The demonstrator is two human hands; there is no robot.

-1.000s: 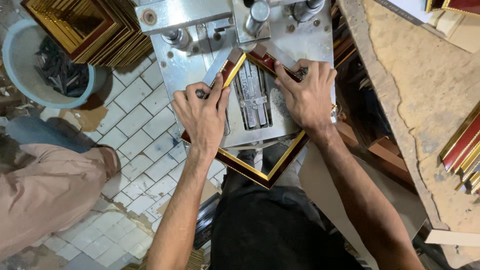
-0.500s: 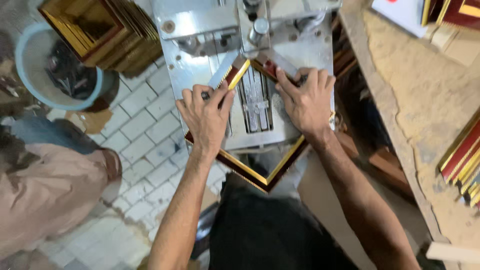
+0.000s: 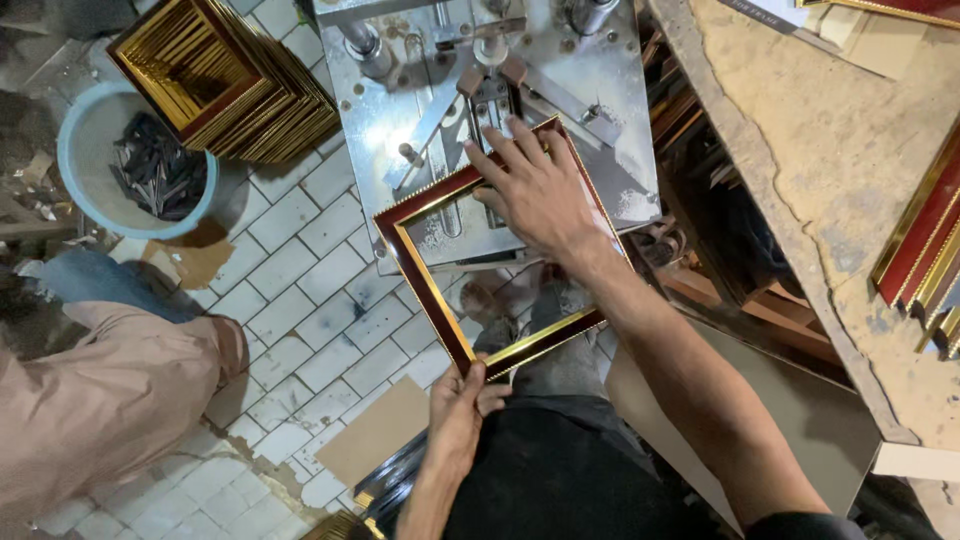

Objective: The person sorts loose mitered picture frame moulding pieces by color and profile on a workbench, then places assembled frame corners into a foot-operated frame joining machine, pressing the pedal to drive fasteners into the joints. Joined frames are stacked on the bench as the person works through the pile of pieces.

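Note:
A rectangular picture frame in dark red with a gold inner edge lies tilted across the front of a metal joining machine. My left hand grips the frame's near corner, below the machine. My right hand presses on the frame's far corner, fingers spread toward the machine's central clamp.
A stack of finished gold frames sits on the tiled floor at upper left beside a pale blue tub of dark metal pieces. A dusty workbench with red and gold mouldings runs along the right. Another person's clothed leg is at lower left.
The frame has been pulled back and turned on the machine bed. My left hand dropped from the far corner to the near corner; my right hand stayed on top.

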